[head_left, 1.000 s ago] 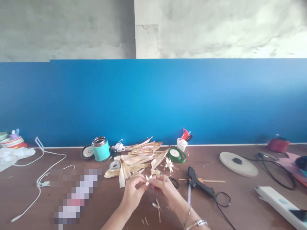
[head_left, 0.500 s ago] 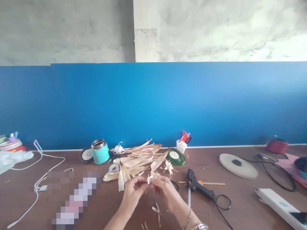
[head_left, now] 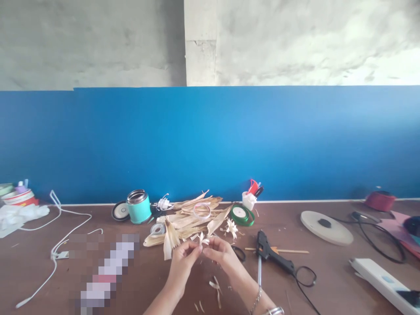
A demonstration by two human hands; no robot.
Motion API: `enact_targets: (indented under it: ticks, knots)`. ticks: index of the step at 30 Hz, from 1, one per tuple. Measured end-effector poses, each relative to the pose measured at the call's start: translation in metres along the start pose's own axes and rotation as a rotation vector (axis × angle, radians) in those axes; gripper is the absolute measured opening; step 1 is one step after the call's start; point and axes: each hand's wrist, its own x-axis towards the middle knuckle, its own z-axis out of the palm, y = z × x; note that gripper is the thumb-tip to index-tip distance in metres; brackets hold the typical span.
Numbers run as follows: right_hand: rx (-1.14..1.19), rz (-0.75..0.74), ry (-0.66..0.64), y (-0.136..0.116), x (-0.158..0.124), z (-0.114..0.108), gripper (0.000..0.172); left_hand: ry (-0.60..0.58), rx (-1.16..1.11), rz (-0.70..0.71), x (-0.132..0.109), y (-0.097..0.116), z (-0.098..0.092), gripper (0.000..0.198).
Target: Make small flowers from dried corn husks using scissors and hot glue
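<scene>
Facing upright blue panel (head_left: 210, 144) behind brown surface (head_left: 334, 284). Showing pale dry husks (head_left: 180, 221) heaped toward back of surface. Holding left hand (head_left: 182, 264) and right hand (head_left: 226, 259) close together on near side of husks. Showing black glue gun (head_left: 277, 258) lying right of hands, white flower (head_left: 231, 229) right of husks. Gripping small white flower shape (head_left: 202, 239) in left hand's fingers, between hands, above surface; curling right hand's fingers close beside it, unable to tell whether gripping too.

Papery meets polished
From here I'm getting a thin, papery held flower (head_left: 202, 240), dry husks (head_left: 218, 224) — matt, streaky — then a smooth teal jar (head_left: 139, 213), gleaming metal rim (head_left: 136, 195); satiny green ribbon (head_left: 244, 223), black plastic glue gun (head_left: 278, 260), shiny metal bangle (head_left: 275, 311), rough cement-like wall (head_left: 282, 43).
</scene>
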Motion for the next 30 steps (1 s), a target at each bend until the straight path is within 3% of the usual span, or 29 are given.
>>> enact_targets:
  ticks: [4, 7, 11, 14, 18, 24, 28, 30]
  knots:
    - [-0.194, -0.101, 0.097, -0.003, 0.008, -0.013, 0.024, -0.002, -0.032, -0.051, 0.001, -0.001, 0.000, 0.031]
    - [-0.692, -0.207, 0.255, -0.027, 0.006, -0.046, 0.013, 0.036, -0.042, -0.064, 0.004, -0.004, -0.001, 0.032]
    - [-1.454, 0.046, 0.427, -0.056, -0.018, -0.098, 0.019, 0.063, -0.025, -0.053, 0.006, -0.005, -0.002, 0.034]
    - [-1.700, 0.237, 0.461, -0.052, -0.040, -0.122, 0.030, 0.044, -0.026, -0.050, 0.005, -0.006, 0.000, 0.033]
    - [-1.765, 0.240, 0.467, -0.030, -0.052, -0.133, 0.043, 0.038, -0.002, -0.034, 0.004, -0.007, 0.001, 0.034]
    - [-1.688, 0.028, 0.545, -0.027, -0.048, -0.146, 0.034, 0.059, 0.092, -0.012, 0.004, -0.007, 0.002, 0.035]
    - [-1.345, -0.194, 0.604, -0.040, -0.048, -0.130, 0.021, 0.075, 0.165, 0.058, 0.007, -0.012, 0.000, 0.031]
    - [-1.086, -0.305, 0.500, -0.042, -0.046, -0.107, 0.016, 0.104, 0.232, 0.118, 0.009, -0.016, 0.000, 0.028]
